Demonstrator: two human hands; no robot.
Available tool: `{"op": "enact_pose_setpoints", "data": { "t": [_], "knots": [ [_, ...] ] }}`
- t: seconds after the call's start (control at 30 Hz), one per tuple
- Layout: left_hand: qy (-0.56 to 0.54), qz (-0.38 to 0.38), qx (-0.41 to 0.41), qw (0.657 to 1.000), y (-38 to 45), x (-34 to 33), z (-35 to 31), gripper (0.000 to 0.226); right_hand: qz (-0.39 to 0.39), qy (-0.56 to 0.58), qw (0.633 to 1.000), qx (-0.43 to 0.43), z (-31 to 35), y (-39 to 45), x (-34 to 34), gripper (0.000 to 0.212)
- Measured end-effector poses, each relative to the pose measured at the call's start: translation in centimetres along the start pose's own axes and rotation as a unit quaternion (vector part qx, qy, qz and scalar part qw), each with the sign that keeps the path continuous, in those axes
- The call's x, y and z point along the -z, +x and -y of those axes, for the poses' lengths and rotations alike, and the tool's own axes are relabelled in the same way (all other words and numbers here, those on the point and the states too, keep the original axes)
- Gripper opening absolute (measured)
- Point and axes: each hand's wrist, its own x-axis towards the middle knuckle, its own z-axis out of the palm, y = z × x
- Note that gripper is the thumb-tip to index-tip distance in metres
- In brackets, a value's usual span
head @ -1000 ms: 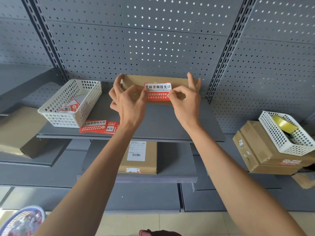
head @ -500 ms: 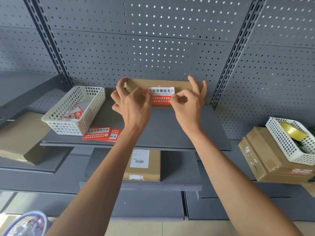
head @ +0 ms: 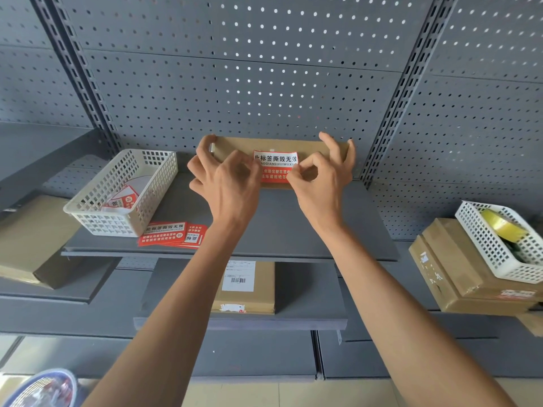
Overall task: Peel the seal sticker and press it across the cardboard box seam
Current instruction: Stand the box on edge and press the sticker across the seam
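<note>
A flat brown cardboard box [head: 235, 146] lies at the back of the grey shelf [head: 279, 230] against the pegboard. A red and white seal sticker [head: 274, 164] sits over the box's front edge. My left hand [head: 226, 183] is at the sticker's left end, thumb and forefinger hidden behind the hand, other fingers spread onto the box's left corner. My right hand [head: 320, 177] pinches the sticker's right end between thumb and forefinger, remaining fingers raised over the box.
A white basket [head: 123, 192] with sticker backings stands at the shelf's left, with a stack of red stickers [head: 173, 235] beside it. More cardboard boxes sit below [head: 246, 286], at left [head: 32, 239] and right [head: 458, 274]; a second basket [head: 499, 239] holds a tape roll.
Both hands stay at the sticker's ends on the box; the sticker now lies a little lower over the front edge. The view has shifted slightly.
</note>
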Motion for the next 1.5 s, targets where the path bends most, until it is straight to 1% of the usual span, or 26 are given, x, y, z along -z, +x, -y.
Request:
{"op": "enact_pose_setpoints", "data": {
  "t": [0.3, 0.57, 0.6, 0.7, 0.77, 0.83, 0.97, 1.07, 1.17, 1.33, 1.5],
  "knots": [
    [0.013, 0.002, -0.011, 1.000, 0.1, -0.1, 0.3, 0.020, -0.005, -0.025, 1.000, 0.018, -0.2, 0.0, -0.3, 0.018],
    [0.012, 0.000, -0.014, 1.000, 0.2, 0.0, 0.4, 0.022, -0.002, -0.014, 1.000, 0.022, -0.5, -0.2, 0.0, 0.017],
    [0.012, 0.001, -0.013, 1.000, 0.2, 0.0, 0.4, 0.023, -0.003, -0.009, 1.000, 0.020, -0.4, -0.3, 0.1, 0.020],
    [0.008, -0.001, -0.005, 1.000, 0.3, 0.1, 0.2, 0.022, -0.006, 0.009, 1.000, 0.004, -0.1, -0.3, 0.2, 0.037],
    [0.007, -0.007, 0.003, 1.000, 0.3, -0.1, 0.1, 0.020, -0.008, 0.006, 1.000, -0.004, 0.2, -0.3, 0.1, 0.048],
    [0.002, -0.019, 0.009, 1.000, 0.3, -0.3, -0.1, 0.019, -0.011, -0.005, 1.000, -0.009, 0.4, -0.2, -0.1, 0.054],
    [-0.016, -0.049, 0.017, 0.999, 0.0, -1.1, -0.3, 0.029, -0.039, -0.055, 0.998, -0.010, 0.7, -0.1, -0.9, 0.054],
    [-0.028, -0.060, 0.021, 0.998, 0.0, -1.6, -0.4, 0.042, -0.062, -0.083, 0.994, -0.025, 1.0, 0.1, -1.6, 0.059],
    [-0.034, -0.070, 0.027, 0.997, 0.0, -2.1, -0.7, 0.049, -0.087, -0.115, 0.989, -0.029, 1.3, 0.2, -2.1, 0.064],
    [-0.041, -0.085, 0.045, 0.995, 0.2, -2.8, -0.9, 0.052, -0.121, -0.156, 0.980, -0.039, 1.4, 0.4, -2.8, 0.066],
    [-0.044, -0.090, 0.044, 0.994, 0.2, -3.0, -0.8, 0.050, -0.127, -0.163, 0.978, -0.038, 1.4, 0.4, -3.0, 0.066]
  ]
}}
